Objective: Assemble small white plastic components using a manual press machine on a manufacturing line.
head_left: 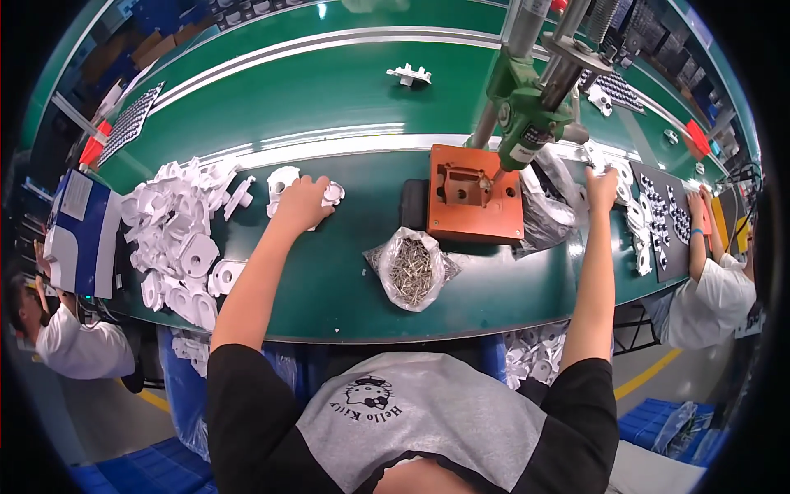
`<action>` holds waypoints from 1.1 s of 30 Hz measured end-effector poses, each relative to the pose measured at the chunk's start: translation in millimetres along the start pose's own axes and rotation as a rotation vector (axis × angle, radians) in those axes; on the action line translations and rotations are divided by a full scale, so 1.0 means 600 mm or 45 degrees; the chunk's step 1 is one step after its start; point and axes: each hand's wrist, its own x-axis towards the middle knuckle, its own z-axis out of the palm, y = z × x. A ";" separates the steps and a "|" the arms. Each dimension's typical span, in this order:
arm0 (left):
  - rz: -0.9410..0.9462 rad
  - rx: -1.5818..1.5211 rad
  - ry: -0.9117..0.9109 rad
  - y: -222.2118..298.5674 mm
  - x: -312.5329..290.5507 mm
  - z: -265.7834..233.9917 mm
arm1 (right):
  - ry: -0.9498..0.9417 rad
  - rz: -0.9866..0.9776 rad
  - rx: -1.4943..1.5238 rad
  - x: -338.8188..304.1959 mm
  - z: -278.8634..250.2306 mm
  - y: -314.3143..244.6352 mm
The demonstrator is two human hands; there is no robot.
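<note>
My left hand [303, 202] reaches out over the green table and closes on a white plastic part [284, 181] lying just right of a heap of similar white parts [179, 239]. My right hand [601, 186] stretches to the far right and grips another white part [594, 156] next to more white pieces [635, 222]. Between the hands sits an orange fixture block [475, 200] under a green powered driver [527, 111]. An open plastic bag of metal screws [412, 267] lies in front of the fixture.
A green conveyor belt [329, 86] runs behind the table, carrying one white part [409, 75]. A black tray of small parts [665, 218] lies at the right, where another person's arm [698, 239] works. A blue and white box [81, 230] stands left, beside a second person [74, 342].
</note>
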 end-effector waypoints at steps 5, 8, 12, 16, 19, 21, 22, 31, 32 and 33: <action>0.020 -1.317 0.085 0.046 -0.020 -0.021 | 0.563 -0.376 0.782 -0.143 -0.119 -0.064; 0.121 -2.593 -0.087 0.141 -0.059 -0.043 | 0.283 -0.816 1.359 -0.289 -0.155 -0.153; 0.371 -2.833 -0.385 0.238 -0.097 -0.044 | -0.117 -1.405 1.253 -0.434 -0.175 -0.247; 0.515 -2.678 -0.355 0.266 -0.121 -0.042 | -0.241 -1.473 1.299 -0.471 -0.176 -0.282; 0.427 -2.700 -0.333 0.268 -0.128 -0.022 | -0.344 -1.472 1.266 -0.472 -0.182 -0.282; 0.414 -2.726 -0.200 0.282 -0.124 -0.017 | -0.407 -1.379 1.262 -0.483 -0.179 -0.278; 0.400 -2.751 -0.048 0.286 -0.123 -0.015 | -0.474 -1.299 1.259 -0.490 -0.176 -0.277; 0.216 -2.779 -0.012 0.291 -0.113 0.036 | -0.417 -1.169 1.077 -0.509 -0.143 -0.271; 0.220 -2.774 -0.028 0.294 -0.114 0.029 | -0.291 -1.233 0.926 -0.506 -0.139 -0.273; 0.186 -2.725 -0.066 0.297 -0.117 0.017 | -0.315 -1.235 0.885 -0.504 -0.140 -0.275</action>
